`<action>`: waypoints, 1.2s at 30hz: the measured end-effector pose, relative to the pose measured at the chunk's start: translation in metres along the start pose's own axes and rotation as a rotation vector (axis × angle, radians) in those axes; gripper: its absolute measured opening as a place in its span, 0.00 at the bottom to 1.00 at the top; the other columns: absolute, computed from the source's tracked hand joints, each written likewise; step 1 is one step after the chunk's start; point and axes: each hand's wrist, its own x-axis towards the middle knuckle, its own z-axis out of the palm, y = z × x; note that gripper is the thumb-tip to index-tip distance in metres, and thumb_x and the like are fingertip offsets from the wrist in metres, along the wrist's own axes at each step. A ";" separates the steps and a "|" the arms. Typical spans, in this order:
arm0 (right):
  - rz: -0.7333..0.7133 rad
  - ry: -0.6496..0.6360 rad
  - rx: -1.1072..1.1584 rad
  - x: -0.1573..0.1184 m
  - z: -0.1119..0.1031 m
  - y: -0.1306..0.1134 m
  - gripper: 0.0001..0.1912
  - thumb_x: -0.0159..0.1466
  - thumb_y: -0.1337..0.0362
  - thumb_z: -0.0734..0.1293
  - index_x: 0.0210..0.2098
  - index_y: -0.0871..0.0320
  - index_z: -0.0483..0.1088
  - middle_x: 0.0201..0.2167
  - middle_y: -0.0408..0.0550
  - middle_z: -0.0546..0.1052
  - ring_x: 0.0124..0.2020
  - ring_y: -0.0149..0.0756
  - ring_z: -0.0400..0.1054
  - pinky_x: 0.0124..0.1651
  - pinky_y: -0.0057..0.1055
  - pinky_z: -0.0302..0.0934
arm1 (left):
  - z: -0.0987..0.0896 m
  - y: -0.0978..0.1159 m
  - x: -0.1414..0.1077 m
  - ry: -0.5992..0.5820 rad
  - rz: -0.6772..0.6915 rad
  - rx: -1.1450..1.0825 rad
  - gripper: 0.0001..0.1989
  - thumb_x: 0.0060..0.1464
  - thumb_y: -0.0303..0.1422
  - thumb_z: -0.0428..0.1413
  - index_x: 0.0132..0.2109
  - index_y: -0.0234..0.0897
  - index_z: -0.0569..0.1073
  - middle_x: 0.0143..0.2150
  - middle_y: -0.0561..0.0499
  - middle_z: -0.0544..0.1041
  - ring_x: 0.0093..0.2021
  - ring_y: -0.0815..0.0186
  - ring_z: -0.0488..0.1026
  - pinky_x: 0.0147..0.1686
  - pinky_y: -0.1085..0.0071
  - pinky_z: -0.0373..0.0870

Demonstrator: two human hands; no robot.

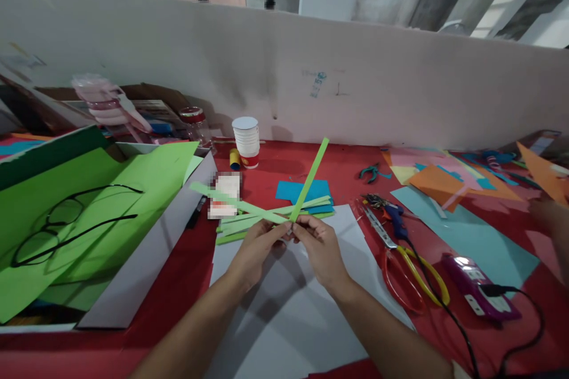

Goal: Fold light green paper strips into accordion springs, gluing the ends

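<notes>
My left hand (258,249) and my right hand (320,249) meet above the white paper (288,325), fingers pinched. From the left fingers a pale green paper strip (240,204) slants up to the left. A brighter green strip (311,177) rises up and to the right from my right fingertips. The two strips come together between my hands, where the fingers partly hide their ends. Several loose green strips (231,228) lie just behind my hands, beside blue paper pieces (306,190).
On the left, a box (146,260) holds green sheets and glasses (56,225). Paper cups (246,142) stand behind. To the right are scissors (395,260), a glue gun (398,220), pliers (370,172), a purple device (480,290), coloured paper (471,237) and a blurred hand (549,231).
</notes>
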 end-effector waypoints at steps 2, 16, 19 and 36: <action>-0.020 -0.006 -0.033 0.000 0.000 -0.002 0.04 0.56 0.65 0.66 0.28 0.57 0.72 0.23 0.41 0.72 0.26 0.31 0.64 0.32 0.28 0.60 | -0.001 0.000 0.000 -0.003 0.038 0.058 0.10 0.47 0.37 0.60 0.27 0.34 0.76 0.24 0.50 0.74 0.26 0.69 0.67 0.27 0.73 0.61; -0.195 0.003 -0.280 -0.007 0.001 0.007 0.08 0.57 0.63 0.67 0.37 0.54 0.69 0.28 0.42 0.73 0.29 0.33 0.67 0.33 0.29 0.62 | 0.007 -0.006 -0.002 0.173 -0.110 -0.298 0.12 0.38 0.35 0.65 0.20 0.34 0.71 0.18 0.57 0.65 0.22 0.74 0.60 0.24 0.76 0.59; -0.223 0.026 -0.341 -0.008 0.000 0.006 0.04 0.58 0.62 0.66 0.34 0.54 0.71 0.27 0.43 0.73 0.28 0.33 0.66 0.33 0.29 0.60 | 0.008 -0.006 -0.004 0.150 -0.137 -0.341 0.11 0.40 0.34 0.65 0.21 0.34 0.72 0.20 0.56 0.67 0.22 0.74 0.61 0.25 0.77 0.60; -0.139 -0.010 -0.039 -0.005 -0.001 0.002 0.05 0.59 0.62 0.65 0.32 0.57 0.69 0.23 0.40 0.71 0.23 0.29 0.68 0.28 0.28 0.64 | 0.005 -0.013 -0.004 0.023 0.116 -0.125 0.09 0.46 0.34 0.61 0.25 0.33 0.74 0.23 0.53 0.70 0.27 0.69 0.63 0.31 0.71 0.60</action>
